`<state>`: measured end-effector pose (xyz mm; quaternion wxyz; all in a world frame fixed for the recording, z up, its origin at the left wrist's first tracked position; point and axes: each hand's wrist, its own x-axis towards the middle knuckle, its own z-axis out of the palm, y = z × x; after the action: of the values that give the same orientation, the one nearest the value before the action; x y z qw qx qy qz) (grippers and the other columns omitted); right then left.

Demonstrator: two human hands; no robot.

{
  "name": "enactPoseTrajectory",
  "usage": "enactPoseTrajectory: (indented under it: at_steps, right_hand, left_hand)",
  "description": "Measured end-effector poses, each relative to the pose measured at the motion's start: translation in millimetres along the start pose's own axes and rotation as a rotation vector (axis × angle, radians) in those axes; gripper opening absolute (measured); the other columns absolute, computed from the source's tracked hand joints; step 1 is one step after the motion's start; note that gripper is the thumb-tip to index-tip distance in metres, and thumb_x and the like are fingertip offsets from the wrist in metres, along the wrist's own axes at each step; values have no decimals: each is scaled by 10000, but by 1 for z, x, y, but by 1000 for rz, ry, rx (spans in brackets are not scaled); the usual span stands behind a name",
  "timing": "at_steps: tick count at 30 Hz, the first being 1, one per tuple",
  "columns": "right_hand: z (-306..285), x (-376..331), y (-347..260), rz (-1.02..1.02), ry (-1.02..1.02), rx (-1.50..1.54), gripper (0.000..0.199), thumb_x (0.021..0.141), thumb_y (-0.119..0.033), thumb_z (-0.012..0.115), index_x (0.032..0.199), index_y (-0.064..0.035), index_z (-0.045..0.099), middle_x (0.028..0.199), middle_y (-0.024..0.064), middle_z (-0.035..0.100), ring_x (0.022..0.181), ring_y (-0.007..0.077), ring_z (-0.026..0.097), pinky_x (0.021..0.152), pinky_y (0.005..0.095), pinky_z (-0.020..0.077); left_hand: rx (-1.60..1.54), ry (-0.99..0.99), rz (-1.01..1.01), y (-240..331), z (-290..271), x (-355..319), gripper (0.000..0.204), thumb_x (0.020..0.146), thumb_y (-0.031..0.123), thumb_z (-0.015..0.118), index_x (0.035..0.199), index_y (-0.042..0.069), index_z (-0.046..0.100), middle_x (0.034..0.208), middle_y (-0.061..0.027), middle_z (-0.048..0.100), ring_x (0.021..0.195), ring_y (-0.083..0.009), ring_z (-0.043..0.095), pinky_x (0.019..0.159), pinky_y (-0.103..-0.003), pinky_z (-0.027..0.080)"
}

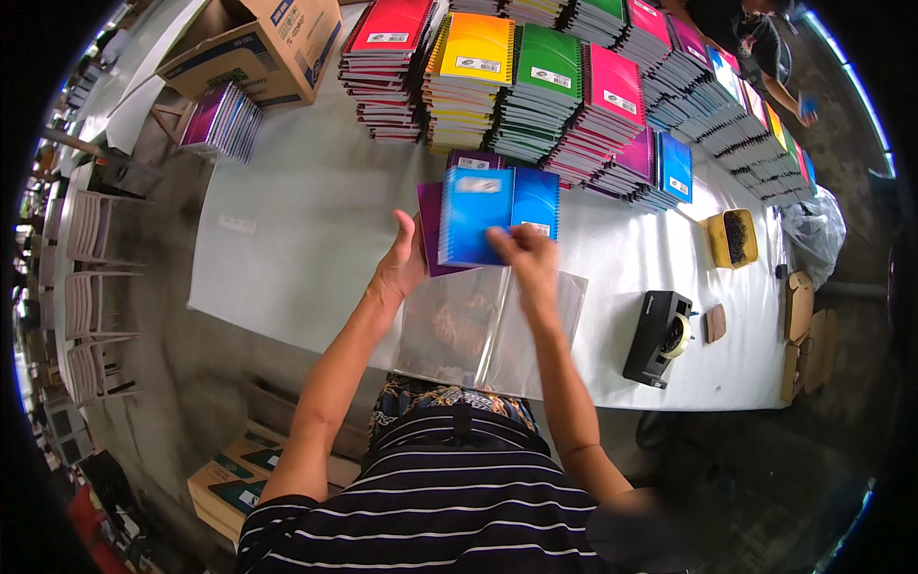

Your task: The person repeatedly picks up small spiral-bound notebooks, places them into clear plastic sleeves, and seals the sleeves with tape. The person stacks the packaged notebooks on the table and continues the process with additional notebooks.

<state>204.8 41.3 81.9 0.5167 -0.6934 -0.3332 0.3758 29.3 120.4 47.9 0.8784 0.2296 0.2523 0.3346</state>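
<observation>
Blue notebook point(467, 222) is up over the table point(296, 239), overlapping the purple notebook point(428, 222), near the stacks point(545, 120). Right hand point(518, 247), blurred, looks pinched on its lower right corner; left hand point(402, 256) half open, thumb raised, fingers hidden behind purple — can't tell if it grips. Risks: one-corner pinch may let the blue notebook twist or slip; loose left hold may drop purple — either could crease the clear sleeve point(445, 330) below.
</observation>
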Motion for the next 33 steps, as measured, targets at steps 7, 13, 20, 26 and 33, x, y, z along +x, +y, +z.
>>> enactPoseTrajectory:
  at_steps: [7,13,20,26,33]
  right_hand:
    - [37,33,21,-666,104,-625,312,842,-43,626,1154,-18,619,1226,175,581,1094,331,589,925,418,469]
    - [20,60,57,-939,-159,-883,310,789,-35,625,1093,-1,669,1177,149,656,1119,274,618,1098,446,368]
    - [-42,69,-83,-856,-663,-165,256,731,56,639,950,-55,709,996,61,717,1063,262,638,987,427,446]
    - [-26,92,-81,-897,-743,-447,362,668,151,600,939,-53,726,1119,70,680,1113,275,581,933,391,474]
    - [-109,146,-87,-956,397,-876,303,774,8,685,1055,-101,714,1154,90,677,1133,227,611,1044,413,417]
  left_hand:
    - [142,178,76,38,-41,0,552,819,195,739,1287,21,503,1174,-114,628,1026,-219,632,906,-375,524]
    - [234,186,-22,70,-65,-8,550,815,197,751,1273,5,512,1164,-124,630,1045,-232,631,911,-390,528]
    - [313,17,-131,62,-62,-3,747,839,581,622,1319,25,492,1235,-102,615,1099,-189,616,944,-360,516]
    - [-72,-189,-291,15,-11,21,726,808,479,733,1333,47,477,1229,-118,614,1061,-199,637,912,-330,531]
    - [61,-58,-178,24,79,48,504,824,254,746,1245,77,533,1105,-63,642,968,-180,660,819,-334,571]
